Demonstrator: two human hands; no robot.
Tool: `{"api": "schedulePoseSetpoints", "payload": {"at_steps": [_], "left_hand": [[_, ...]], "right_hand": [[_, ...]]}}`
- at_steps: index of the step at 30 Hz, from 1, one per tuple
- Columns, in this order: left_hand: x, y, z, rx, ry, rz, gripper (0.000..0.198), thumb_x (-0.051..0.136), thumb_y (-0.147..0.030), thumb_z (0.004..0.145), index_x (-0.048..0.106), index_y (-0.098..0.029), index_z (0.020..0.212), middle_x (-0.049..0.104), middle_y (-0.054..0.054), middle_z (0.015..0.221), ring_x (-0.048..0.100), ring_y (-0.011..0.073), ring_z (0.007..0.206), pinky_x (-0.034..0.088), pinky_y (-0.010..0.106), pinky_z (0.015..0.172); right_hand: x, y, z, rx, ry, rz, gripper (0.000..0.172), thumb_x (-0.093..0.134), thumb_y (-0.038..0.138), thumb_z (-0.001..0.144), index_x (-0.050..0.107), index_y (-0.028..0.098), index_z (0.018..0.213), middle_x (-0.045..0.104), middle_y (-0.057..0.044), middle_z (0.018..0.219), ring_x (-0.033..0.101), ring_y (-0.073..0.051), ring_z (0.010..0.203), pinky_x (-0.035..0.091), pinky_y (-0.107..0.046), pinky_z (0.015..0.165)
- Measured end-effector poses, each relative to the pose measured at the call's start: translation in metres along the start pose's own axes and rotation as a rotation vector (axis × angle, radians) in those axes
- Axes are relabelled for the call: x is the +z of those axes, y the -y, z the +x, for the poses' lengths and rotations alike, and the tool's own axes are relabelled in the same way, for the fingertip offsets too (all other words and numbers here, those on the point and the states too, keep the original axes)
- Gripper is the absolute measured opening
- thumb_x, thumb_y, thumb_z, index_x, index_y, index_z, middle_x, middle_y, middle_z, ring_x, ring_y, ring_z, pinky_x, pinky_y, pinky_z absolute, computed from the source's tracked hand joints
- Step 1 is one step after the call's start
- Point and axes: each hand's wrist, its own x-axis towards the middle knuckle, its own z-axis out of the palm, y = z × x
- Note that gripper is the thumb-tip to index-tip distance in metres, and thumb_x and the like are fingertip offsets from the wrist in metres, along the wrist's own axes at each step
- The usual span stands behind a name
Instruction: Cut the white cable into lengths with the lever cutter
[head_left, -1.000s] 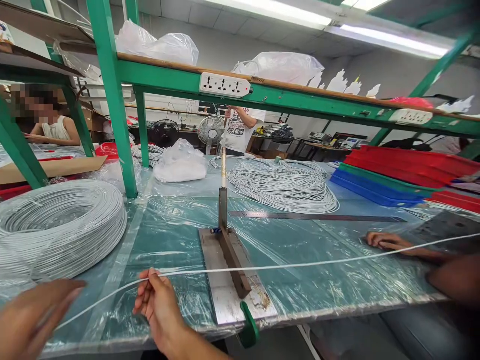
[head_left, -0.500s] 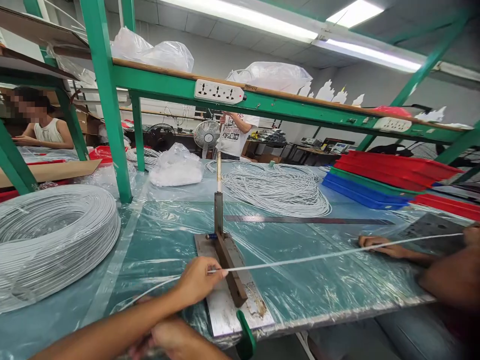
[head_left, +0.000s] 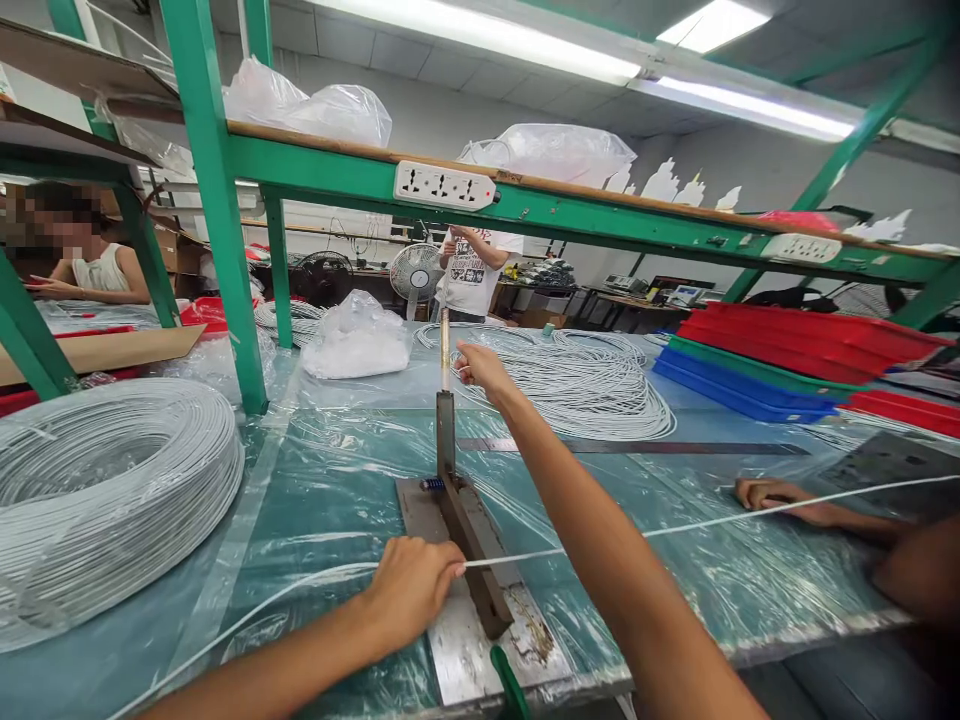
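My left hand is closed on a thin white cable, pinching it at the near end of a bench-mounted lever cutter. From there the cable runs right, behind my right forearm, across the table to the right edge; to the left it curves down to the bottom edge. My right hand is raised just right of the cutter's upright handle, fingers partly curled and holding nothing I can see. Contact with the handle is not clear. The lever stands up from its metal base plate.
A big coil of white cable lies left; loose cable loops and a steel ruler lie behind the cutter. Stacked trays stand right, near another person's hand. A green clamp handle sits at the front edge.
My right hand has come from under my left forearm up to beside the lever handle. My left hand keeps its pinch on the cable. The view has shifted slightly.
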Motion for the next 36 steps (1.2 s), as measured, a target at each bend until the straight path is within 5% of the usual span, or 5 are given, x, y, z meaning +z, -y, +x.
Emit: {"api": "schedulePoseSetpoints", "payload": {"at_steps": [13,21,27,33,36], "left_hand": [[0.013,0.005,0.02,-0.124,-0.08,-0.334,0.015,0.052,-0.021,0.078,0.06,-0.015,0.068,0.057,0.0,0.063,0.051,0.0121,0.062,0.029,0.022,0.055],[0.029,0.012,0.034,-0.258,-0.152,-0.458,0.04,0.064,-0.047,0.069,0.044,-0.017,0.051,0.041,-0.005,0.05,0.041,0.0104,0.053,0.021,0.023,0.05],[0.034,0.012,0.041,-0.356,-0.194,-0.431,0.035,0.065,-0.039,0.067,0.043,-0.018,0.049,0.039,-0.006,0.047,0.038,0.01,0.05,0.021,0.024,0.048],[0.034,0.004,0.038,-0.374,-0.244,-0.365,0.031,0.064,-0.033,0.067,0.044,-0.018,0.05,0.039,-0.006,0.048,0.036,0.0098,0.05,0.019,0.024,0.049],[0.033,0.002,0.037,-0.36,-0.251,-0.338,0.03,0.063,-0.033,0.068,0.043,-0.018,0.05,0.039,-0.006,0.049,0.035,0.0097,0.05,0.019,0.024,0.049]], "right_hand": [[-0.013,0.028,0.008,0.192,0.165,0.065,0.05,0.024,0.055,0.095,0.053,0.015,0.09,0.041,0.006,0.055,0.029,-0.004,0.037,0.033,-0.016,0.046],[-0.065,0.04,-0.102,0.212,0.215,0.235,0.046,0.016,0.052,0.097,0.049,0.021,0.089,0.064,-0.007,0.065,0.058,-0.011,0.05,0.048,-0.018,0.05],[-0.093,0.006,-0.194,0.349,0.291,0.268,0.025,0.06,0.044,0.083,0.051,0.021,0.082,0.065,-0.004,0.067,0.06,-0.012,0.049,0.049,-0.018,0.047],[-0.092,-0.031,-0.259,0.555,0.169,0.22,0.064,0.064,0.037,0.075,0.037,0.021,0.131,0.065,-0.003,0.074,0.056,-0.011,0.045,0.048,-0.02,0.044],[-0.088,-0.045,-0.273,0.624,0.204,0.202,0.048,0.062,0.034,0.07,0.047,0.017,0.112,0.062,-0.001,0.068,0.052,-0.009,0.039,0.044,-0.019,0.039]]}}
